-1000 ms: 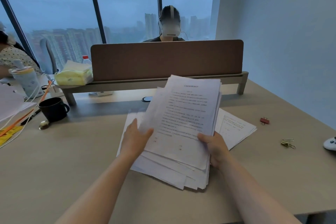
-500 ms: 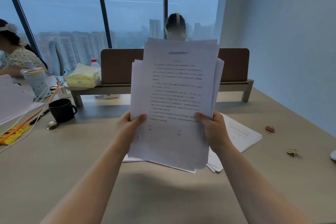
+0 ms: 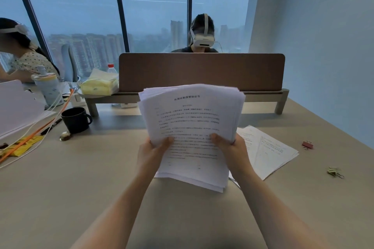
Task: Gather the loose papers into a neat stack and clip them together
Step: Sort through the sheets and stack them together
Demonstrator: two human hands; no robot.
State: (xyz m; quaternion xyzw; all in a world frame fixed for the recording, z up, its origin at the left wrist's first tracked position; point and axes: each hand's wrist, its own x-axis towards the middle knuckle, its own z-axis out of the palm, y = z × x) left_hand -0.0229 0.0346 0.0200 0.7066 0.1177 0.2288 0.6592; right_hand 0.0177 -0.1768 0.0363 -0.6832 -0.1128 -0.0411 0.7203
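Both hands grip the stack (image 3: 192,127) at centre, held up off the desk (image 3: 70,188): left hand (image 3: 150,153) at 9 o'clock, right hand (image 3: 232,151) at 3, thumbs pinching the front sheet, likely to square the edges. The top edges fan unevenly. More sheets (image 3: 269,149) lie flat at 3 o'clock. Beyond them, a red clip (image 3: 307,145) and a gold clip (image 3: 335,172) wait, with bare desk toward 6.

I've lowered the stack of papers (image 3: 190,127) from upright in front of me, tipping its top away; its bottom edge now sits near the tabletop (image 3: 60,188).
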